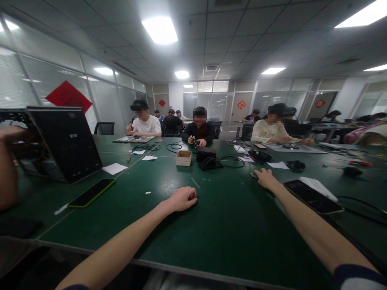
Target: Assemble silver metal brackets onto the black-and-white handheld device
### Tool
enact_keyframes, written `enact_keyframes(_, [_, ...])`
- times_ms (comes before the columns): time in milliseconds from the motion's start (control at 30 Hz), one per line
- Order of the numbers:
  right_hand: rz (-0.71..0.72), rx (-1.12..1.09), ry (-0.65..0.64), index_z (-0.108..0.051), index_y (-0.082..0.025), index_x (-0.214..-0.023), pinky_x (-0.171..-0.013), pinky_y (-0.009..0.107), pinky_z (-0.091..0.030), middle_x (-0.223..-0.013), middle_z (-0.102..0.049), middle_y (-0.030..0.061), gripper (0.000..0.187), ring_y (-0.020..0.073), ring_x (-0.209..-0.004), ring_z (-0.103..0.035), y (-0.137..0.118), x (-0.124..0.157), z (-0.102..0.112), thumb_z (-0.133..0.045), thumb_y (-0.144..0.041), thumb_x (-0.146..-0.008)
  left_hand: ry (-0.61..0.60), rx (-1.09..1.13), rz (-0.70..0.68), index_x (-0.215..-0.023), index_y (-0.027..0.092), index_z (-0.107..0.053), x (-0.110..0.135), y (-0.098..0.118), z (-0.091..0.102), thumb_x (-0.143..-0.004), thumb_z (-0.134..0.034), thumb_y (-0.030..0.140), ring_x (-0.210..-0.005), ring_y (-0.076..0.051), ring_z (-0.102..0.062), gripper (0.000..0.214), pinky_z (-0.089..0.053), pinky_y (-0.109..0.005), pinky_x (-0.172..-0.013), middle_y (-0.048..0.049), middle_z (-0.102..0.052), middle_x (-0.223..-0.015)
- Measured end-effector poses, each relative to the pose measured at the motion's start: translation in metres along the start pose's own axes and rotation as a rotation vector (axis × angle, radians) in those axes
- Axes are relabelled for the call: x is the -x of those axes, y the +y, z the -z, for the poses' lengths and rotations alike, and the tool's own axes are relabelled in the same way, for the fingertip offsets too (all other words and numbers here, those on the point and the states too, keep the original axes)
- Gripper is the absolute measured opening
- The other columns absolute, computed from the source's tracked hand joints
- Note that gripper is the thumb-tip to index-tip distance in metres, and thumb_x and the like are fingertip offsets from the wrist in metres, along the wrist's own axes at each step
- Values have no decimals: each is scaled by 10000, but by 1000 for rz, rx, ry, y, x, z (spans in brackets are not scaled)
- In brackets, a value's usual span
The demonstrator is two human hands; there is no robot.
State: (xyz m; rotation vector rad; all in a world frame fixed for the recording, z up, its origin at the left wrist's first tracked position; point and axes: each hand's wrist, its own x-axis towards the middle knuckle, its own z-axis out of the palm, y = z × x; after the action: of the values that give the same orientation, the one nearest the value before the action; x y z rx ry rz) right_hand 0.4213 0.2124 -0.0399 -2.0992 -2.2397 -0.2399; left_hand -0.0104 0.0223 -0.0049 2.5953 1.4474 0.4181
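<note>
My left hand (183, 198) rests on the green table (211, 225) with its fingers curled into a loose fist; nothing shows in it. My right hand (265, 177) lies further out on the table, knuckles up, fingers bent down onto a small dark object (253, 175) at its fingertips. A black phone (313, 196) lies just right of my right forearm. A small cardboard box (184, 158) and a black device (206, 157) with cables stand beyond both hands.
A phone in a green case (91, 192) lies at the left by an opened black laptop (65, 141), which another person's hand (10, 135) touches. Several people sit along the far side. White paper slips, cables and tools are scattered about.
</note>
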Motion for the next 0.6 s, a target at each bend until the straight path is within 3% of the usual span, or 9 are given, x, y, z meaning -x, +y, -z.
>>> enact_keyframes(167, [9,8,13,-448,-200,-1338,-883,437,-398,-1244,-459,176,548,346,-1122,-435,0,1,-1,-526,-120,-802,-8,-12,1,-888,194,-589,1,3,2,-867,-537,288,-767,-170,-583,110,-424,-262,-676,-28,-636,-855])
enact_keyframes(333, [12,11,16,-504,-214,-1299,-890,427,-405,-1263,-457,163,492,348,-1150,-421,-2,3,0,-517,-135,-814,-12,-19,-1,-888,197,-584,1,3,3,-873,-538,294,-772,-171,-585,109,-420,-261,-658,-25,-634,-857])
enact_keyframes(500, [-1,7,31,-422,-199,-1370,-918,447,-392,-1274,-467,178,580,346,-1145,-433,-3,6,1,-508,-126,-802,-16,-16,-1,-893,198,-581,2,3,3,-877,-534,296,-770,-171,-586,110,-422,-265,-656,-27,-634,-860])
enact_keyframes(600, [4,1,28,-488,-204,-1313,-926,444,-394,-1267,-476,172,514,347,-1148,-430,-4,8,2,-511,-131,-805,-27,-10,3,-896,197,-579,2,4,4,-880,-532,297,-776,-173,-587,112,-425,-268,-658,-30,-635,-867])
